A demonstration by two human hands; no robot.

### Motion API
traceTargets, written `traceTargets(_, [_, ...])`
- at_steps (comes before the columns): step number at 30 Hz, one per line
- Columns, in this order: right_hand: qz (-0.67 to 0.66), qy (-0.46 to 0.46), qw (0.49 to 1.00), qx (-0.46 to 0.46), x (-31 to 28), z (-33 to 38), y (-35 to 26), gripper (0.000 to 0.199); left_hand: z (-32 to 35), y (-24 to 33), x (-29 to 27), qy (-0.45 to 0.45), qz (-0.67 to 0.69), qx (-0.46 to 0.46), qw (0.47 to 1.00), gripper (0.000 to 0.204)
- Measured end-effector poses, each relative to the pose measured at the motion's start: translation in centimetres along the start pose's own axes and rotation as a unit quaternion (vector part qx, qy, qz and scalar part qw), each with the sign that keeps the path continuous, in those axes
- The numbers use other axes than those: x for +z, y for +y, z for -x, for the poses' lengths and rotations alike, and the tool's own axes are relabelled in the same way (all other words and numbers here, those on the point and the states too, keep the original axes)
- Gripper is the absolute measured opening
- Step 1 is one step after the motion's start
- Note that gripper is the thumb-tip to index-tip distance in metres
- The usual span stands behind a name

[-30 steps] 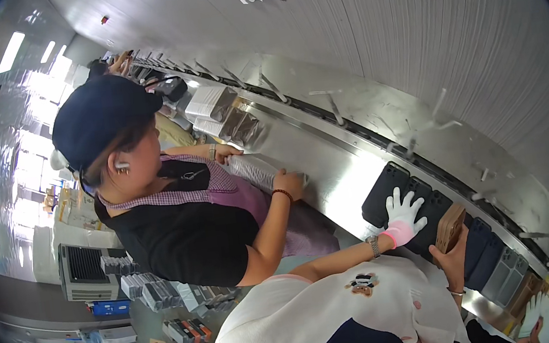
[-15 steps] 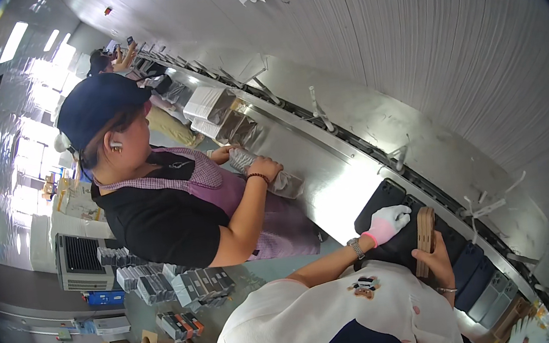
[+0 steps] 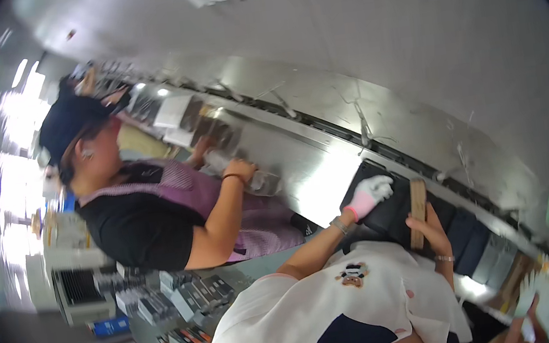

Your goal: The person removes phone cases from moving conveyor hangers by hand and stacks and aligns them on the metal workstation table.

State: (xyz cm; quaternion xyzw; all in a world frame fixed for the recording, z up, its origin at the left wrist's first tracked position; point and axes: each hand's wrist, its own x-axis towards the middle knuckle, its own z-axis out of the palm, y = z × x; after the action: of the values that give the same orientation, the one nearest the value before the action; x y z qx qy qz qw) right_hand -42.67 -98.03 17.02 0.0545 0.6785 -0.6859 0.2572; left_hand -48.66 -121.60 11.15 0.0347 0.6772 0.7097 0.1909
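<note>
My left hand [image 3: 372, 195], in a white glove with a pink cuff, lies with its fingers apart on a black flat piece [image 3: 377, 217]. My bare right hand [image 3: 426, 227] grips a long wooden block [image 3: 418, 212] with layered edges, holding it upright over the dark pieces. Further dark rectangular pieces [image 3: 468, 240] lie in a row on the bench to the right of the block. What lies under my left palm is hidden.
A co-worker [image 3: 155, 206] in a cap and purple apron stands at left, holding a clear-wrapped bundle [image 3: 258, 179]. The metal bench [image 3: 294, 162] runs along a rail with thin fittings. Grey boxes [image 3: 200, 294] stand on the floor; another person's gloved hand [image 3: 528, 294] shows lower right.
The view has shifted and blurred a little. My right hand still grips the wooden block, which now stands more edge-on. My left hand stays on the black piece, its fingers slightly more spread.
</note>
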Motion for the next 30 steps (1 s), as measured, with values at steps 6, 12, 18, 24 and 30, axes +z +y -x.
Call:
traceTargets(6, [-0.011, -0.013, 1.0, 0.009, 0.5, 0.1, -2.5, 0.087, -0.9, -0.2, -1.1, -0.034, -0.002, 0.003, 0.999, 0.029])
traceTargets(12, [0.074, 0.042, 0.996, -0.014, -0.8, 0.3, 1.2, 0.093, -1.2, -0.8, -0.3, -0.035, -0.036, -0.04, 0.998, 0.035])
traceTargets(18, [0.083, 0.044, 0.995, 0.022, -0.8, 0.7, 1.9, 0.09, -1.3, -0.8, 0.0, -0.03, -0.034, -0.064, 0.997, 0.036])
traceTargets(24, [0.04, 0.043, 0.998, -0.039, -0.3, 0.9, 0.7, 0.087, -0.8, -0.4, -0.1, -0.048, -0.032, 0.02, 0.998, 0.034])
traceTargets(30, [0.034, 0.045, 0.998, -0.011, -0.1, 0.8, 0.2, 0.083, -0.8, 1.3, 0.6, -0.025, -0.062, -0.094, 0.993, 0.024])
